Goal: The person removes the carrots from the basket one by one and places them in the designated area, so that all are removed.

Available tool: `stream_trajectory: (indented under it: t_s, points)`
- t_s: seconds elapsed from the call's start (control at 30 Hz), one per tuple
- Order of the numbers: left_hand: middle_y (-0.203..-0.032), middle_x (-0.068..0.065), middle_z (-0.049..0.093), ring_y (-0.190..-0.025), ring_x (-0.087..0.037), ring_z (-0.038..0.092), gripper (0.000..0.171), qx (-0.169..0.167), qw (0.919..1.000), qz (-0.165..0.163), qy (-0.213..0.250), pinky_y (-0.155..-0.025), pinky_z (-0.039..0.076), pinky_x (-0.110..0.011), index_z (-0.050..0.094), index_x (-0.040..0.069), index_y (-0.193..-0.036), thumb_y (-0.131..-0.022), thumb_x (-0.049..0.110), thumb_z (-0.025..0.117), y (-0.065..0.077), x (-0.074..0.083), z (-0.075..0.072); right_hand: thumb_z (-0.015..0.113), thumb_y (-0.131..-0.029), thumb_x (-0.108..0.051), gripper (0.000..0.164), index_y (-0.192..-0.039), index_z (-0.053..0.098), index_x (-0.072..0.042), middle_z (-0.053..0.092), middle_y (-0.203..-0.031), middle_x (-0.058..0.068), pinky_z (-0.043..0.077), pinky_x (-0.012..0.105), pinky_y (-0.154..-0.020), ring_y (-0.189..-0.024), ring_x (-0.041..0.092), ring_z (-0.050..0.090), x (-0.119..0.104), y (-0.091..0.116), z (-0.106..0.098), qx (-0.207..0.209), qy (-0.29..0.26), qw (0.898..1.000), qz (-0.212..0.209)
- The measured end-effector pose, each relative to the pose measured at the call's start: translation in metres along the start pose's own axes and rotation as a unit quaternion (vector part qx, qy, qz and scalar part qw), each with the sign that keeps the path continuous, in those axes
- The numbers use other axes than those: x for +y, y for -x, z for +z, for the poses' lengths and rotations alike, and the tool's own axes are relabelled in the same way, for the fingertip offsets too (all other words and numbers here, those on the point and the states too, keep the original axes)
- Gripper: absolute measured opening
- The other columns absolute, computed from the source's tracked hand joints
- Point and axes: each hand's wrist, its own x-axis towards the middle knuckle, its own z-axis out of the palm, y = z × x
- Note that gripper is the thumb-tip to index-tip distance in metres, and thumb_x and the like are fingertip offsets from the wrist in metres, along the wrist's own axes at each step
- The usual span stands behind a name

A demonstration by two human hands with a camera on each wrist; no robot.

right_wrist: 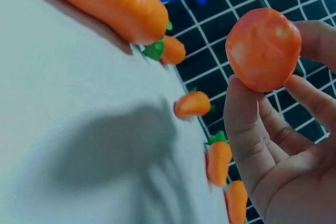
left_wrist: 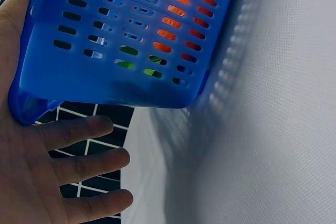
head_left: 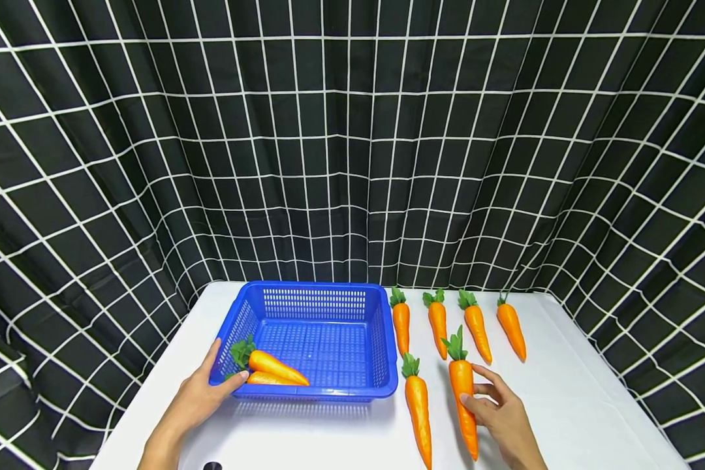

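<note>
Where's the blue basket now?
In the head view, the blue basket is left of centre, the left hand at its near-left corner and carrots on the table to its right.

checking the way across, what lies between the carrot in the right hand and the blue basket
In the head view, one other carrot lies on the white table between the carrot in the right hand and the blue basket.

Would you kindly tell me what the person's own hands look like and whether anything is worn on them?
Both the left hand and the right hand are bare: no glove, ring or marking shows. The fingers look slender, with rounded tips. No sleeve or watch is in view.
</note>
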Motion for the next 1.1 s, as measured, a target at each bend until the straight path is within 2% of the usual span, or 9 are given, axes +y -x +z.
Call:
stream_trajectory:
  t_s: [0.57,0.93,1.1]
  points:
    - [-0.142,-0.038,0.032,-0.123,-0.056,0.039,0.104,0.004,0.9999,-0.003,0.009,-0.094,0.035,-0.066,0.006,0.013,-0.156,-0.084,0.063,0.062,0.0,-0.002,0.002,0.078,-0.079,-0.012,0.07,-0.141,0.045,-0.016,0.058,-0.103,0.013,0.054,0.033,-0.056,-0.071,0.02,0.059,0.021,-0.008,-0.001,0.003,0.073,0.997,0.024]
    - [-0.143,-0.038,0.031,-0.124,-0.056,0.037,0.104,0.002,1.0,-0.004,0.009,-0.094,0.034,-0.066,0.006,0.013,-0.156,-0.084,0.063,0.062,0.0,-0.001,0.001,0.078,-0.08,-0.017,0.069,-0.14,0.045,-0.009,0.059,-0.102,0.016,0.052,0.031,-0.057,-0.073,0.02,0.059,0.032,-0.013,0.003,0.021,0.13,0.991,0.01]
    - [-0.143,-0.038,0.03,-0.124,-0.057,0.037,0.104,0.001,1.0,-0.006,0.007,-0.095,0.034,-0.066,0.005,0.014,-0.156,-0.084,0.063,0.061,0.0,-0.002,0.002,0.078,-0.08,-0.019,0.067,-0.139,0.047,-0.011,0.061,-0.103,0.017,0.051,0.03,-0.057,-0.074,0.02,0.059,0.034,-0.013,0.003,0.032,0.161,0.987,0.002]
